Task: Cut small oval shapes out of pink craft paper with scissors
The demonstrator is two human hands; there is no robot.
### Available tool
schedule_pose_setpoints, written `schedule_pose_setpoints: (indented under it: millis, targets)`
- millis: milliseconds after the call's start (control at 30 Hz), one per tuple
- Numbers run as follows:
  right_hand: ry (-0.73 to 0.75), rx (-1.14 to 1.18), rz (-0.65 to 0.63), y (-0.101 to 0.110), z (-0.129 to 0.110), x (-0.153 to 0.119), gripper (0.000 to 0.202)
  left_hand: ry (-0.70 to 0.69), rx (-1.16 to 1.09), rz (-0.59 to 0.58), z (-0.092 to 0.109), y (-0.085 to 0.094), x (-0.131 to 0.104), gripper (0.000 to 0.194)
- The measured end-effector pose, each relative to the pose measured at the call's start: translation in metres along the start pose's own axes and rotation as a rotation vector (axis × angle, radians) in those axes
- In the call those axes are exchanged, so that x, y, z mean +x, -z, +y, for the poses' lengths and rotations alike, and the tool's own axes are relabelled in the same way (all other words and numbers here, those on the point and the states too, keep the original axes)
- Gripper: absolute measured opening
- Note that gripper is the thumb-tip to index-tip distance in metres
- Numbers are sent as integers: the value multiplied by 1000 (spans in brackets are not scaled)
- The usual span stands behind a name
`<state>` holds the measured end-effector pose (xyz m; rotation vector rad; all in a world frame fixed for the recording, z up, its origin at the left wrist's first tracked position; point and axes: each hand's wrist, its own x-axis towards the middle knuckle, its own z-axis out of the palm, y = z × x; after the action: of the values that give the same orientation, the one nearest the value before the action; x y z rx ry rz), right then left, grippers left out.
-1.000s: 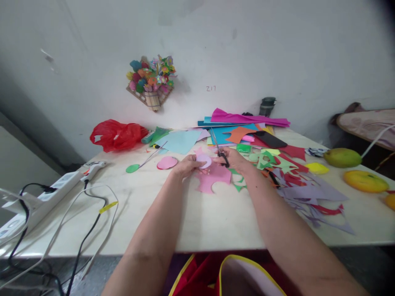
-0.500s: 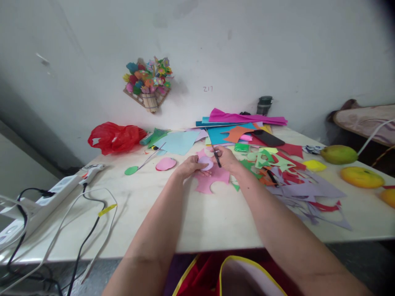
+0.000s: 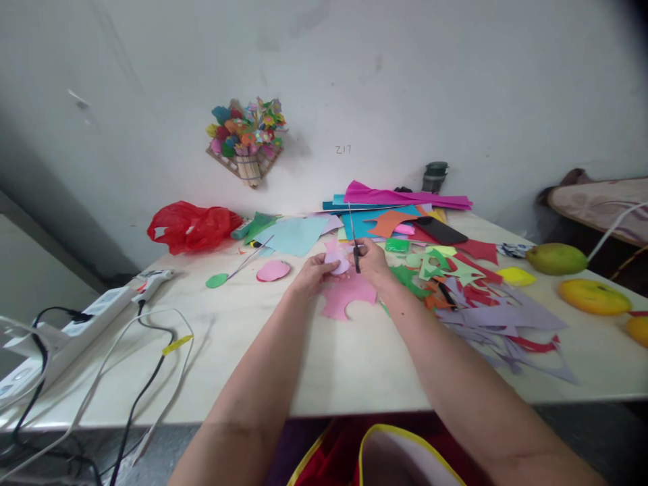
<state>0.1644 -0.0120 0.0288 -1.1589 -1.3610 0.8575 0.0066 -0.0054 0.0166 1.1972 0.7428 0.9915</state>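
Note:
Between thumb and fingers, my left hand pinches a small rounded lilac paper piece. My right hand is closed around the handles of a pair of scissors, whose blades point away toward the wall. The scissors are just right of the lilac piece; I cannot tell whether they touch it. Under both hands lies a pink sheet with curved cut-outs. Left of my hands rest a pink paper round with a red edge and a green paper round beside a thin stem.
Coloured paper scraps cover the table's right side, near a dark phone and several mangoes. A red plastic bag sits back left. A power strip with cables lines the left edge. Paper flowers hang on the wall.
The scissors have turned more upright, their tips shifting right. The lilac piece has tilted in my left hand. The view has shifted slightly.

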Motion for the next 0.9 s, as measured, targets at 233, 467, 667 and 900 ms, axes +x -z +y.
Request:
schedule_pose_setpoints:
  millis: [233, 467, 667, 900]
  targets:
    - [-49, 119, 110, -8, 4, 0, 44, -50, -28, 159, -7, -10, 4, 23]
    - [-74, 140, 127, -11, 1, -3, 41, -122, -31, 223, -7, -12, 4, 26]
    - [-63, 140, 150, -14, 16, 5, 45, -111, 9, 223, -7, -13, 3, 31]
    - [-77, 49, 101, -9, 19, 9, 41, -105, 9, 246, -7, -7, 7, 31]
